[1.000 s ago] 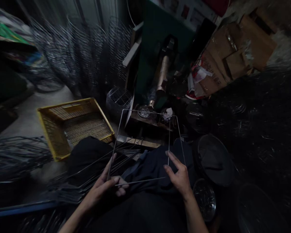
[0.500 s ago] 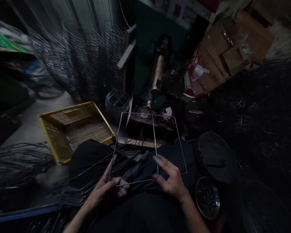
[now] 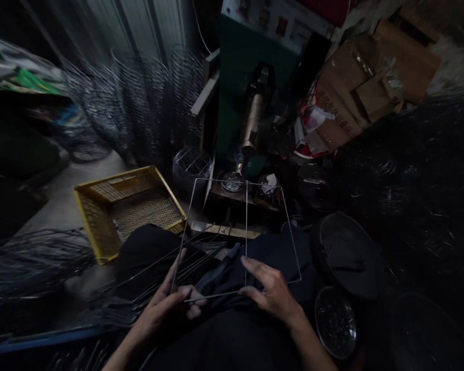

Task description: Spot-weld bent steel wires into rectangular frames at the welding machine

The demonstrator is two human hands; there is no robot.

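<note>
Light is falling dimly and unevenly.
Faint highlights are tracing the wire frame [image 3: 291, 233]; glints are showing on the metal dish [image 3: 232, 184] near the machine table's [image 3: 261, 200] left edge. Deep shadow is obscuring detail beyond its right edge. Wire baskets [image 3: 135, 103] at the floor's [image 3: 58, 203] far edge are appearing blurred and stretched.

Dim metal workshop: green machine [image 3: 234, 77], stacked round wirework [image 3: 137, 98], piled wires [image 3: 34, 263].

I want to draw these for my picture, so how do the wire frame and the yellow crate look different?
The wire frame is thin and greyish, while the crate is yellow with wide sides full of holes. The frame is in the left hand; no hand touches the crate. Both look roughly four-sided.
</note>
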